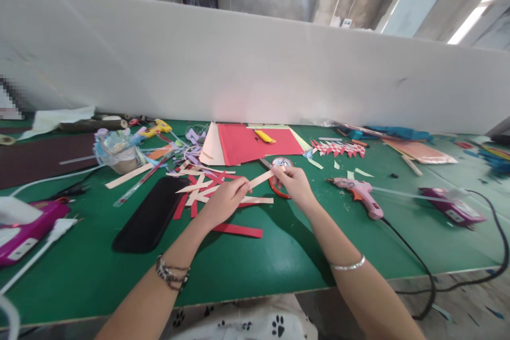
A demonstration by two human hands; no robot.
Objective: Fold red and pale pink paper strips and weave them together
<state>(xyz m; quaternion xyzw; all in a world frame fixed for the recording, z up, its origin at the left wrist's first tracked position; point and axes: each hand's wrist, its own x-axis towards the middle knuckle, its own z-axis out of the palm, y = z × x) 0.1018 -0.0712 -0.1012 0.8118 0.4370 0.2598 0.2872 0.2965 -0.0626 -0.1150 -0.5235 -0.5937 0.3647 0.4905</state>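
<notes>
Stretched between my two hands is a pale cream paper strip (261,178). My left hand (228,197) pinches its left end, and my right hand (292,183) pinches the right end. Under my right hand lie scissors with orange-red handles (280,191), partly covered by the hand. Red and cream paper strips (203,187) are heaped beside and behind my left hand. One red strip (239,230) lies apart, nearer to me. Beyond the hands are red paper sheets (243,143) with a yellow utility knife (265,137) on top.
A black phone (153,215) lies left of the strips. On the right are a pink glue gun (358,194), its cord, and a magenta power strip (452,206). A woven red-and-white paper piece (338,148) lies behind them. Another magenta power strip (34,228) is far left. A white partition (255,69) borders the table's back.
</notes>
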